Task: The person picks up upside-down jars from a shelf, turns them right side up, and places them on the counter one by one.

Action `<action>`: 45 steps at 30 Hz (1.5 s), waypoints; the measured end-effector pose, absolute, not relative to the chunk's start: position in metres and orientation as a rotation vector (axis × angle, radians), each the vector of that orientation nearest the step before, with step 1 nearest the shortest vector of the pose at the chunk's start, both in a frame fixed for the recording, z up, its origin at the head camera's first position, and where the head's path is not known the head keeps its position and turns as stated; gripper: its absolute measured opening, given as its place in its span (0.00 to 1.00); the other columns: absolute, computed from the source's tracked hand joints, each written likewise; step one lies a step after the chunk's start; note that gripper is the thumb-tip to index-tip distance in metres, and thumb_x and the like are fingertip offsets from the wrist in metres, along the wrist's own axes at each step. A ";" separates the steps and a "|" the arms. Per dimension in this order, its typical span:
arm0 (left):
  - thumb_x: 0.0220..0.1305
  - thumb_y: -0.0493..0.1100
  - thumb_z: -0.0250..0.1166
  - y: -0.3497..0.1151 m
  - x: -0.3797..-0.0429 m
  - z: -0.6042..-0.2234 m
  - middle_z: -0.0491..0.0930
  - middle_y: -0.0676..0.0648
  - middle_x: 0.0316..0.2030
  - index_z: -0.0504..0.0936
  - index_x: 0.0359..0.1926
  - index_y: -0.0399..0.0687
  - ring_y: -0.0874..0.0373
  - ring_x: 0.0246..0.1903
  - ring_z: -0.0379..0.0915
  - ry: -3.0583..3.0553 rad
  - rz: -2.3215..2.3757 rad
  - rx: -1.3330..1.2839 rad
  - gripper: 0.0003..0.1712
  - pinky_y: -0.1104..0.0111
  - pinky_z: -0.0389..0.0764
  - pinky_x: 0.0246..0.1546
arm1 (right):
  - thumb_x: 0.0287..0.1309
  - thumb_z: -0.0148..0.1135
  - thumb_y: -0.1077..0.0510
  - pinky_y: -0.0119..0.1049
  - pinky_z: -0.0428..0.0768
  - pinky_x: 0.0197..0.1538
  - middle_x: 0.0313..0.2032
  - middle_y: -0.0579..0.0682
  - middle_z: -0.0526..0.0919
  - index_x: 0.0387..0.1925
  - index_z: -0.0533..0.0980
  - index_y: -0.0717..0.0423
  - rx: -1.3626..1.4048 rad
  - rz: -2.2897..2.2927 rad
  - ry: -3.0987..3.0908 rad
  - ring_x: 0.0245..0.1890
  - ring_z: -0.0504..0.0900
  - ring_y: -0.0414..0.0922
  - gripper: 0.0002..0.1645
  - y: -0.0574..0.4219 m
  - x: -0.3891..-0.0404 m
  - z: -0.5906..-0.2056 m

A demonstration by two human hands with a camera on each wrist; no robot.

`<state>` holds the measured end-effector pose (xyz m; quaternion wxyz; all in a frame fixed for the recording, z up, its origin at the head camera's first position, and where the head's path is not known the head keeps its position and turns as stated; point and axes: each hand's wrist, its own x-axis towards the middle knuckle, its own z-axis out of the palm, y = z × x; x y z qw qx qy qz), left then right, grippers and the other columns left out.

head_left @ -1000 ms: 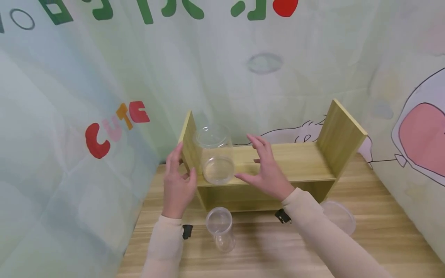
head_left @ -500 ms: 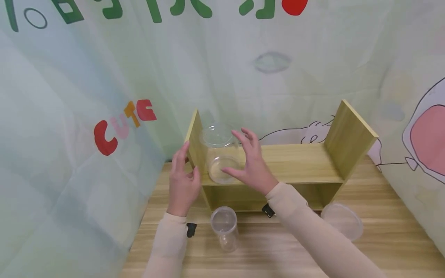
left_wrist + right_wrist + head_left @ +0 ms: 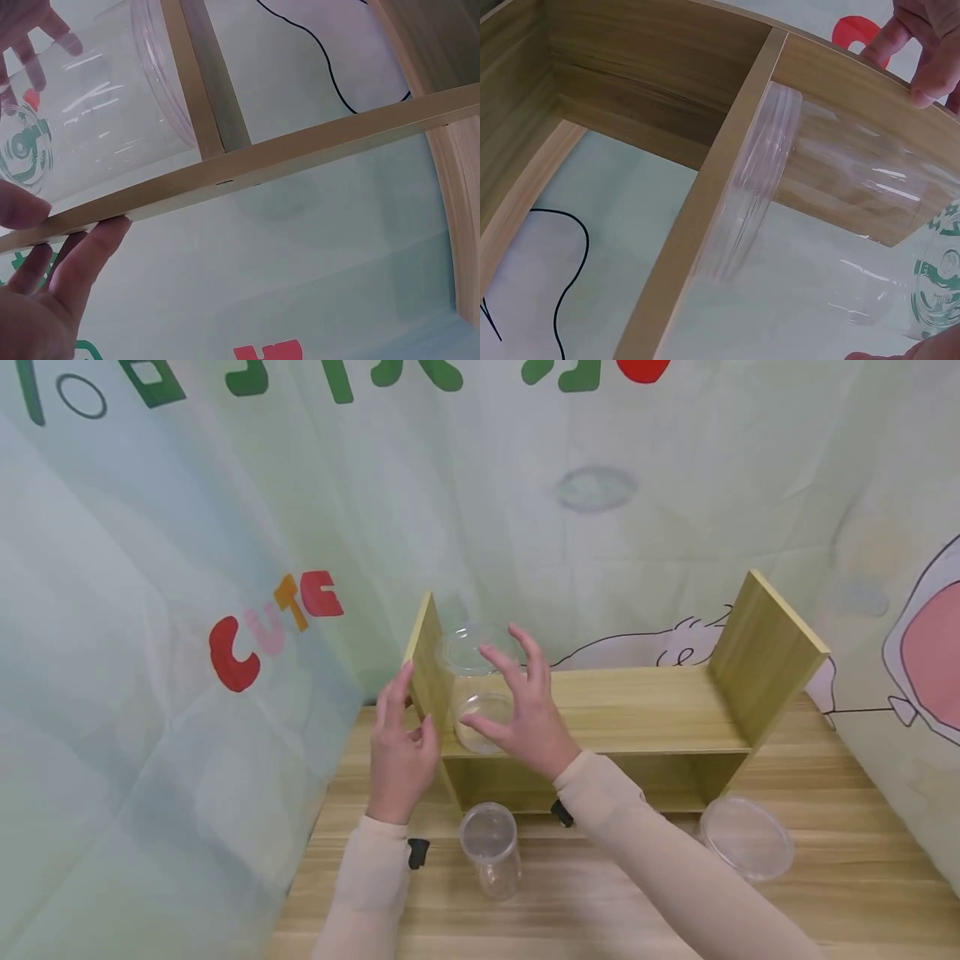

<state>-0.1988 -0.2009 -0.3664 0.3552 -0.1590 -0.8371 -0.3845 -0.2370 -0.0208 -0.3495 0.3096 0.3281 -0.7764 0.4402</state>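
Note:
A clear plastic jar (image 3: 483,727) stands upright at the left end of the wooden shelf's (image 3: 637,706) upper board, close to the left side panel. In the right wrist view its thick ridged end (image 3: 769,150) is against the board. My left hand (image 3: 403,760) grips the left side panel's edge, fingers outside and thumb inside; the left wrist view shows its index fingertip (image 3: 116,225) against the wood. My right hand (image 3: 536,718) is beside the jar, fingers spread in a wide curve, with thumb and fingertips overlapping the jar in the head view.
A smaller clear jar (image 3: 489,835) stands on the wood-grain table (image 3: 600,910) in front of the shelf. A wide clear container (image 3: 746,839) sits at the right. Printed cloth (image 3: 300,760) hangs behind and at the left. The shelf's right panel (image 3: 772,656) rises at the far end.
My right hand has moved left from beside the jar until its fingers overlap it. My left hand keeps its place on the panel. The view has shifted slightly.

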 end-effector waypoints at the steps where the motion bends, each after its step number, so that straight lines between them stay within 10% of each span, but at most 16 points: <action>1: 0.52 0.24 0.54 -0.201 -0.198 -0.366 0.62 0.42 0.57 0.53 0.68 0.56 0.49 0.44 0.67 -2.164 -0.990 -0.410 0.44 0.66 0.80 0.27 | 0.30 0.78 0.50 0.51 0.60 0.60 0.66 0.58 0.48 0.59 0.64 0.51 0.876 1.148 -2.037 0.65 0.46 0.51 0.50 -0.021 -0.238 -0.349; 24: 0.51 0.26 0.58 -0.198 -0.196 -0.368 0.60 0.41 0.57 0.51 0.68 0.56 0.45 0.44 0.68 -2.185 -1.031 -0.392 0.46 0.65 0.80 0.26 | 0.37 0.74 0.60 0.42 0.63 0.60 0.63 0.58 0.56 0.47 0.70 0.58 0.837 1.253 -1.965 0.63 0.56 0.50 0.32 -0.018 -0.236 -0.352; 45: 0.52 0.29 0.59 -0.196 -0.194 -0.367 0.59 0.41 0.58 0.46 0.69 0.57 0.48 0.44 0.65 -2.228 -1.042 -0.396 0.48 0.60 0.81 0.26 | 0.38 0.70 0.72 0.57 0.69 0.51 0.60 0.60 0.57 0.45 0.68 0.67 0.665 1.641 -1.861 0.60 0.59 0.55 0.29 0.007 -0.202 -0.321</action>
